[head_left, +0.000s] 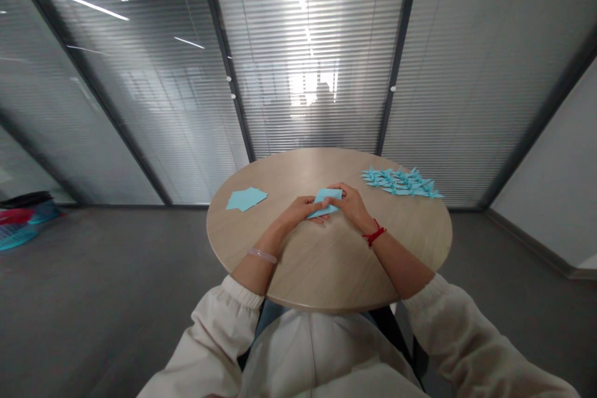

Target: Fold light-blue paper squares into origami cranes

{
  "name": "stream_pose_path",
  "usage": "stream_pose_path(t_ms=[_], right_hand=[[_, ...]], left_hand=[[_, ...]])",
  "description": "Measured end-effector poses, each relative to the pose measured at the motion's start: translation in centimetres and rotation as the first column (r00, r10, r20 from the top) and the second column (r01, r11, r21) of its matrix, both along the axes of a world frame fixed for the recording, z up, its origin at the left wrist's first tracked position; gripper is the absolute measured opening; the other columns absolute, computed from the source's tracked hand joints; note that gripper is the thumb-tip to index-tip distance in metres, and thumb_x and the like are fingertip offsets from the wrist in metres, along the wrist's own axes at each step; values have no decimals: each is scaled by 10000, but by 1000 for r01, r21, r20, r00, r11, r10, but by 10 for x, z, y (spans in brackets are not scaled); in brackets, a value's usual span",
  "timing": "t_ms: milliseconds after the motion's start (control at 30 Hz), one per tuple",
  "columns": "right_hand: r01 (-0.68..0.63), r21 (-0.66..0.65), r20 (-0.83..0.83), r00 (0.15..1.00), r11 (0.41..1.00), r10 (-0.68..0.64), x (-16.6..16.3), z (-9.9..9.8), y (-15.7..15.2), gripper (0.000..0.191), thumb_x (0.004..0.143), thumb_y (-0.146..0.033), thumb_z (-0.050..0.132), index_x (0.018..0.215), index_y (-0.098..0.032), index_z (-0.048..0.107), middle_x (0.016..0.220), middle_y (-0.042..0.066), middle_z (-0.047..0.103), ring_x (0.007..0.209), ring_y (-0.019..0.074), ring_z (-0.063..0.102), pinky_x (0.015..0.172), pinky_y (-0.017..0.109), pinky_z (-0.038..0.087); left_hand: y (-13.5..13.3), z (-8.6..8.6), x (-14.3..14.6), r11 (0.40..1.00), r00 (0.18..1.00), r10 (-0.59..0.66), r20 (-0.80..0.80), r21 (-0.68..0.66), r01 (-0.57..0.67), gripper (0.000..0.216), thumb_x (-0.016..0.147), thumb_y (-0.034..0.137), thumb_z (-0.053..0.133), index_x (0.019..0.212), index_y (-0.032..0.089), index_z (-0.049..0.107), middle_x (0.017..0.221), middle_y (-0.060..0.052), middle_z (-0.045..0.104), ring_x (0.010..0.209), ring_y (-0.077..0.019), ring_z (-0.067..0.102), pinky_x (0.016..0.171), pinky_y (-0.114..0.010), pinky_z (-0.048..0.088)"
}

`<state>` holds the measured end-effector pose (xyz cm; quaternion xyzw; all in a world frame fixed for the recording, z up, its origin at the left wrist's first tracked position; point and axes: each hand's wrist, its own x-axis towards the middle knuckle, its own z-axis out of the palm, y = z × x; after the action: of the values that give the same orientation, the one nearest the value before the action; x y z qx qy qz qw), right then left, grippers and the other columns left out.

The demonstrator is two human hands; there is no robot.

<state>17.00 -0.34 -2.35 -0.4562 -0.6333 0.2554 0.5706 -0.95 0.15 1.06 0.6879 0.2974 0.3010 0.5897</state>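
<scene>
A light blue sheet of paper [327, 197], partly folded, lies near the middle of the round wooden table [326, 261]. My left hand [301, 210] pinches its near left edge, fingers closed on the paper. My right hand [353, 205] presses and grips the sheet's right side from above. Both wrists rest low over the tabletop. A clear bracelet circles my left wrist and a red string my right.
A small stack of flat light blue sheets [246, 198] lies at the table's left. Several folded blue paper shapes [401, 182] are spread at the far right. Glass walls with blinds stand behind. Coloured baskets [21, 224] sit on the floor at far left.
</scene>
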Motion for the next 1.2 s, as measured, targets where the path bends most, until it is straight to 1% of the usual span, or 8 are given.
stream_pose_path(t_ms=[100, 200, 333, 500, 633, 767, 967, 1200], right_hand=[[49, 25, -36, 998, 998, -48, 1, 1, 0, 423, 646, -429, 718, 966, -162, 642, 836, 44, 671, 707, 170, 585, 629, 277, 451], [104, 36, -74, 992, 994, -102, 1, 1, 1, 449, 634, -447, 722, 973, -164, 641, 893, 63, 677, 730, 180, 588, 650, 295, 460], [156, 29, -123, 981, 987, -152, 1, 0, 3, 475, 606, -477, 736, 963, -179, 637, 960, 77, 678, 823, 211, 604, 707, 332, 479], [42, -22, -217, 975, 999, -46, -3, 1, 1, 509, 574, -475, 769, 955, -175, 614, 861, 71, 689, 761, 209, 637, 678, 330, 491], [-52, -49, -222, 974, 997, 40, -5, 2, -2, 492, 565, -475, 776, 910, -168, 607, 800, 55, 686, 707, 196, 633, 646, 314, 484], [-127, -102, -169, 980, 987, 108, -6, 3, -3, 461, 547, -472, 782, 842, -163, 611, 753, 34, 667, 663, 173, 602, 599, 281, 462], [-88, -134, 113, 988, 987, 103, -3, 1, -3, 363, 608, -499, 732, 651, -156, 623, 560, -27, 530, 515, 108, 443, 463, 219, 302], [-108, -211, 175, 974, 971, 146, -1, -1, -1, 429, 602, -540, 713, 646, -116, 664, 549, -21, 515, 527, 99, 417, 473, 213, 270]], left_hand=[[-1, 1, 1, 999, 1000, 4, 4, 36, -4, 473, 535, 350, 837, 904, 101, 679, 849, -84, 682, 705, -165, 621, 654, -278, 496], [-1, 2, 1, 990, 995, 99, 33, 95, -102, 421, 516, 316, 846, 824, 99, 657, 765, -61, 671, 655, -145, 605, 644, -273, 490], [2, 4, -1, 962, 961, 234, 148, 107, -251, 401, 532, 326, 835, 802, 110, 632, 727, -42, 661, 654, -141, 611, 657, -278, 504], [10, 3, -3, 909, 883, 380, 275, 64, -411, 482, 498, 356, 841, 863, 124, 629, 691, -17, 650, 643, -136, 610, 666, -301, 534], [13, 1, -5, 863, 829, 445, 338, 86, -498, 526, 525, 360, 826, 951, 127, 624, 630, 19, 613, 640, -128, 604, 681, -298, 535], [14, 1, -6, 845, 798, 458, 392, 86, -527, 527, 552, 367, 814, 978, 122, 626, 611, 25, 610, 639, -128, 603, 690, -300, 531], [19, -2, -6, 850, 795, 468, 387, 47, -524, 473, 556, 407, 813, 897, 103, 690, 747, -59, 694, 697, -158, 630, 716, -321, 528], [20, -4, -6, 865, 783, 454, 425, -1, -501, 406, 580, 424, 800, 824, 109, 723, 864, -103, 720, 766, -183, 648, 748, -330, 527]])
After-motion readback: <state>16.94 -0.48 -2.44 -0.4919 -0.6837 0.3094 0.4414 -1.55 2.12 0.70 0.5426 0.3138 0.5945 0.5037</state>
